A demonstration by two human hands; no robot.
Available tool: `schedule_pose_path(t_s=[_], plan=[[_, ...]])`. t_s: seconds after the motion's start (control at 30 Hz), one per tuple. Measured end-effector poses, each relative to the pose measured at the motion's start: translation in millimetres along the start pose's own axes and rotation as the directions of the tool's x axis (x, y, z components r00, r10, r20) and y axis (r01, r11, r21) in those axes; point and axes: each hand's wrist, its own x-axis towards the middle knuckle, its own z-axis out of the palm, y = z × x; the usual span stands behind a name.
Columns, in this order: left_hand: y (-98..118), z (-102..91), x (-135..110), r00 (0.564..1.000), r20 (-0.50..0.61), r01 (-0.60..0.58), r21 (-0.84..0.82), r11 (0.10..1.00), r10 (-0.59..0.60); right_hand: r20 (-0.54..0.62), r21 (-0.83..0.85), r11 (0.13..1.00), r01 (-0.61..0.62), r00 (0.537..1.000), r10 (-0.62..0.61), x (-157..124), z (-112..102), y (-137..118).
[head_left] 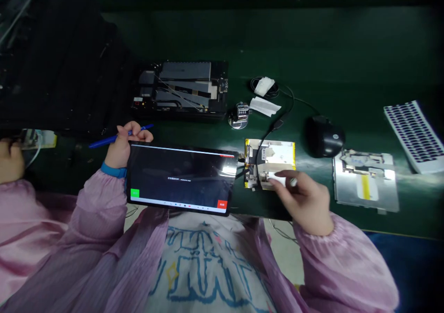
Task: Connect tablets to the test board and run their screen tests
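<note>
My left hand (120, 148), with a blue wrist strap, is curled around a blue pen (103, 141) at the left edge of a tablet (180, 178). Whether this hand also bears the tablet, I cannot tell. The tablet's lit screen is dark, with a green box at lower left and a red one at lower right. My right hand (308, 202) pinches a small white cylinder (280, 181) with a dark end, over the lower edge of a flat battery with a circuit board (277, 153). A black cable (258, 162) crosses that battery; short leads run toward the tablet's right edge.
Behind the tablet lies an opened device (187, 88), beside a tally counter (239, 115). A coiled cable (255, 85), black mouse (326, 136), silver battery pack (381, 188) and label sheet (414, 134) lie rightward. Another person's hand (11, 160) is at far left.
</note>
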Motion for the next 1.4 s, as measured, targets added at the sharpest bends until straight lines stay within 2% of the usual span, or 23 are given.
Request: schedule_pose_path(t_s=[0.07, 0.13, 0.3, 0.37, 0.43, 0.5, 0.57, 0.67, 0.77, 0.87, 0.97, 1.23, 1.4], plan=[[0, 0.1, 1, 1.000, 0.001, -0.002, -0.004, 1.000, 0.002, 0.109, -0.026, 0.981, -0.195, 0.975, 0.196, -5, -4, 3], [0, 1.0, 1, 1.000, -0.008, -0.007, -0.007, 1.000, 0.007, 0.227, -0.062, 0.961, -0.269, 0.934, 0.276, -9, 0, 4], [3, 5.4, 0, 0.998, -0.068, -0.006, 0.002, 1.000, 0.006, 0.237, -0.097, 0.916, -0.390, 0.885, 0.402, -10, 22, -5], [5, 6.8, -1, 0.998, -0.063, -0.001, 0.011, 1.000, 0.002, 0.304, -0.019, 0.907, -0.420, 0.862, 0.406, -6, 22, -10], [7, 8.0, -1, 0.999, -0.053, 0.005, 0.019, 1.000, -0.004, 0.376, 0.145, 0.872, -0.469, 0.841, 0.390, 0, 16, -13], [9, 9.4, -1, 0.998, -0.062, 0.016, 0.027, 0.999, -0.015, 0.439, 0.352, 0.778, -0.521, 0.826, 0.354, 4, 7, -18], [10, 11.5, 0, 0.997, -0.078, 0.022, 0.040, 0.999, -0.018, 0.509, 0.505, 0.644, -0.574, 0.801, 0.314, 6, 1, -24], [11, 14.8, 0, 0.994, -0.106, 0.021, 0.058, 0.998, -0.015, 0.600, 0.619, 0.453, -0.642, 0.758, 0.255, 7, 5, -34], [11, 15.9, 1, 0.993, -0.120, 0.027, 0.070, 0.997, -0.019, 0.590, 0.678, 0.358, -0.642, 0.766, 0.255, 9, 21, -41], [11, 14.3, 1, 0.993, -0.112, 0.035, 0.078, 0.996, -0.026, 0.529, 0.705, 0.354, -0.614, 0.788, 0.315, 12, 35, -44], [11, 13.4, 1, 0.994, -0.111, 0.026, 0.075, 0.997, -0.017, 0.514, 0.702, 0.361, -0.613, 0.788, 0.339, 14, 39, -43], [12, 17.2, 1, 0.991, -0.133, 0.038, 0.075, 0.996, -0.028, 0.630, 0.672, 0.245, -0.699, 0.714, 0.305, 14, 37, -40], [12, 15.8, 1, 0.992, -0.124, 0.024, 0.085, 0.996, -0.013, 0.661, 0.626, 0.261, -0.735, 0.677, 0.324, 13, 38, -39]])
